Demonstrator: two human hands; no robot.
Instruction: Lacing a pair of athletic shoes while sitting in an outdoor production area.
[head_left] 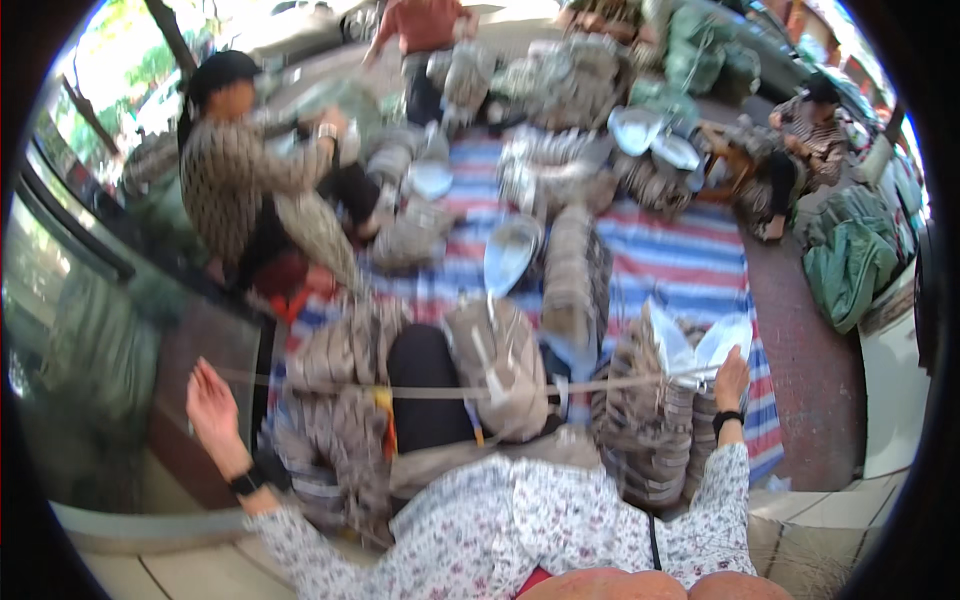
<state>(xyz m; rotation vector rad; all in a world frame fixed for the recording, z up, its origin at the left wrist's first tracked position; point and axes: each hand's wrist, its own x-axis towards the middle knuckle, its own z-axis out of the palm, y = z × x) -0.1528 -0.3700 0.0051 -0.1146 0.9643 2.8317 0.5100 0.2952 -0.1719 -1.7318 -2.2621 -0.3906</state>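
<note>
A long taupe strap (pixel 430 392) is stretched almost level across my lap. At its left end my left hand (pixel 212 405) is raised with the fingers pressed together on it. My right hand (pixel 732 378), wide out to the right, pinches the other end. Behind the strap, a rounded taupe fabric piece (pixel 497 365) with pale bands lies over my black-clad legs (pixel 428 385). Stacked taupe fabric pieces (pixel 335 430) stand at my left, and another striped stack (pixel 645 440) at my right. Pale shiny pieces (pixel 700 345) are close to my right hand. Motion blurs the strap's ends.
Ahead, a red, blue and white striped sheet (pixel 670 262) carries more taupe stacks (pixel 577 270) and a pale cupped piece (pixel 512 255). One person (pixel 255 170) sits at the left, another (pixel 805 140) at the far right. A glass panel (pixel 80 300) borders my left; green sacks (pixel 850 255) lie right.
</note>
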